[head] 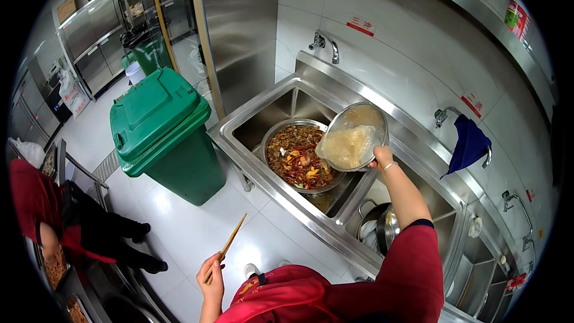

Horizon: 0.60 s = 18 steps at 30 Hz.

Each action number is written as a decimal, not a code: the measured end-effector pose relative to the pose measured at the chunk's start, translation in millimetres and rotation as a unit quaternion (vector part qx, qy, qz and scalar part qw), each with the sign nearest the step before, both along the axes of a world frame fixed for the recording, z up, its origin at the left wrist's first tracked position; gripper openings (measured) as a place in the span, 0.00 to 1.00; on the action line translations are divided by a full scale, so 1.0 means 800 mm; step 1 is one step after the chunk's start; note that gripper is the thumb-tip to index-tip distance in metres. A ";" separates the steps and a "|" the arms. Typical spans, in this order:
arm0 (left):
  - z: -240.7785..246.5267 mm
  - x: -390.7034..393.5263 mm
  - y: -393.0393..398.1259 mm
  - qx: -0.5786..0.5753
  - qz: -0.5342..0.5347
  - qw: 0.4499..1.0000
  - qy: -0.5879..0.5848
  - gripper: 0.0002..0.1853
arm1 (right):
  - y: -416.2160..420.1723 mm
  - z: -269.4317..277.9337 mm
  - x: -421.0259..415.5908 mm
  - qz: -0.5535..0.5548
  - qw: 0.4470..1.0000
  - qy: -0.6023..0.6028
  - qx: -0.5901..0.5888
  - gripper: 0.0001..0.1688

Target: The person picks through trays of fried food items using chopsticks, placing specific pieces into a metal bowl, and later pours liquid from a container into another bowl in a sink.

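Note:
My right hand [382, 157] grips the rim of a metal bowl [381, 121], tilted on its side above the left sink basin. Cloudy tan liquid [347, 143] runs toward the bowl's lower left edge. Below it, a wide round metal pan [264, 143] sits in the basin, filled with dark brown food scraps, red dried chillies and yellow pieces [300, 157]. The tilted bowl overlaps the pan's right side and hides part of it. Away from the sink, over the floor, my left hand [213, 273] holds a pair of wooden chopsticks [233, 235] pointing up.
A lidded green wheeled bin [179, 157] stands left of the steel sink [287, 206]. Pots [381, 224] rest in the middle basin. A tap [327, 47] and a blue cloth [468, 146] are at the wall. At far left, another person [40, 206] reaches into a food tray [56, 269].

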<state>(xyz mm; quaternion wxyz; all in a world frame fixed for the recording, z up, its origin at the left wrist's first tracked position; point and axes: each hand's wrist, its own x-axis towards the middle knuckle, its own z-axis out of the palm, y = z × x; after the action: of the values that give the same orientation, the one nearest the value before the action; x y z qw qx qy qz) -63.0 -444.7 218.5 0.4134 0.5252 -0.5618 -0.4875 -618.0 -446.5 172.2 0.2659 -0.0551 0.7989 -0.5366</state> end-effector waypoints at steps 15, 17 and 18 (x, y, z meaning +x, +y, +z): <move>-0.009 0.016 -0.004 -0.002 0.022 1.000 0.004 0.11 | -0.067 0.040 0.037 0.213 0.787 0.486 0.315 0.19; -0.013 0.019 -0.006 0.000 0.029 1.000 0.005 0.11 | -0.066 0.072 0.060 0.225 0.776 0.483 0.339 0.21; -0.013 0.019 -0.007 0.001 0.028 1.000 0.007 0.11 | -0.059 0.081 0.062 0.221 0.777 0.490 0.329 0.22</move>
<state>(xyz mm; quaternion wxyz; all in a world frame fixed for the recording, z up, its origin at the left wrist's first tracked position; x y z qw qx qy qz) -48.0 -450.7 208.2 0.4301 0.5381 -0.5434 -0.4798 -568.7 -493.9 237.1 -0.0482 -0.3944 0.9152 -0.0681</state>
